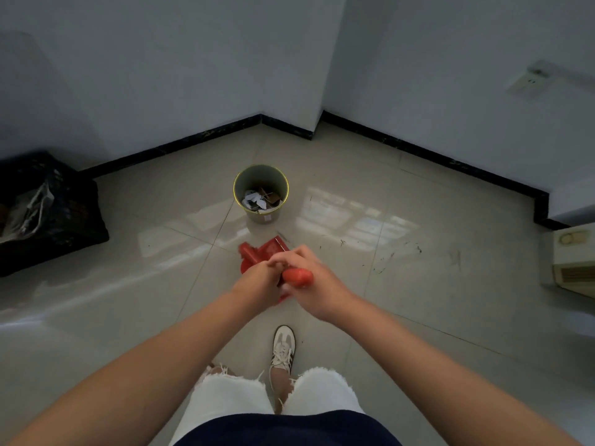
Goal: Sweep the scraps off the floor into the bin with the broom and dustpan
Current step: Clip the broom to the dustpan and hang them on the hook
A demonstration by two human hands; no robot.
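- Two hands close together over the floor, both closed around red handles.
- Left hand (257, 283) wrapped on a red handle; cannot tell for sure if broom or dustpan.
- Right hand (314, 284) clamped on a red handle end (297, 277) poking out by the thumb.
- Red dustpan (269, 249) low on the floor, just past the hands, partly hidden by them.
- Round bin (260, 193) standing upright a little past the dustpan, near the corner, with paper scraps (259, 201) lying in the bottom.
- Black crate (48, 210) far off to the left by the wall, with crumpled stuff inside.
- One white shoe (283, 347) below the hands, white frayed shorts (231, 397) lower down.
- Pale box-like thing (574, 262) at the right edge, cut off.
- Shiny pale floor tiles (145, 252) with dark scuff marks (386, 257) to the right of the hands.
- White walls (161, 59) with a black skirting strip (180, 144) along the bottom.
- Wall socket (526, 83) high on the right.
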